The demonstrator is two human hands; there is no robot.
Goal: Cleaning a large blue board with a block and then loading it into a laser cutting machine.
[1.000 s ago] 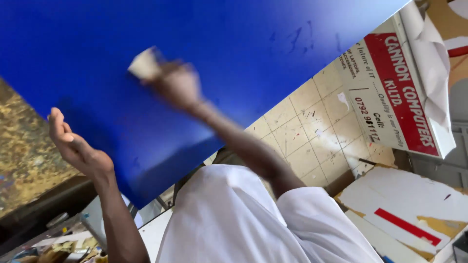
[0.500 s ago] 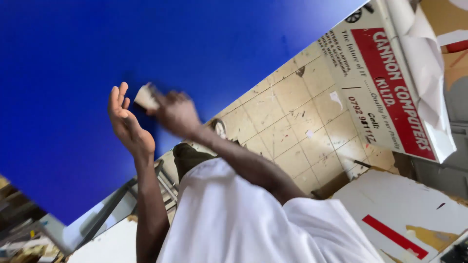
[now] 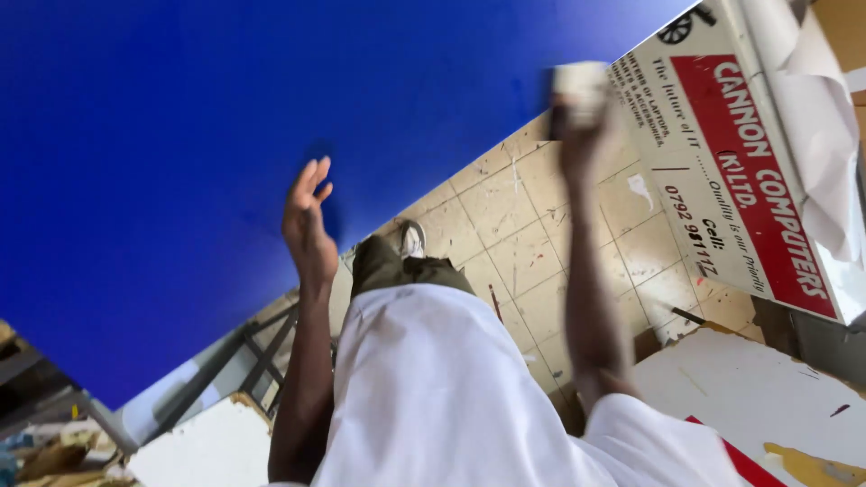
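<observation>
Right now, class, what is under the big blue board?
Below the blue board shows a metal frame; its upper part is covered. The left hand rests open against the board's edge. The right hand holds a pale block beside it.

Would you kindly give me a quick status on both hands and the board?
Left hand open, flat by the big blue board. Right hand shut on a small pale block at the board's edge. Nothing between hands and board.

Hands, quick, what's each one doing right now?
Left hand: open, flat against the big blue board.
Right hand: closed on a small pale block.
</observation>
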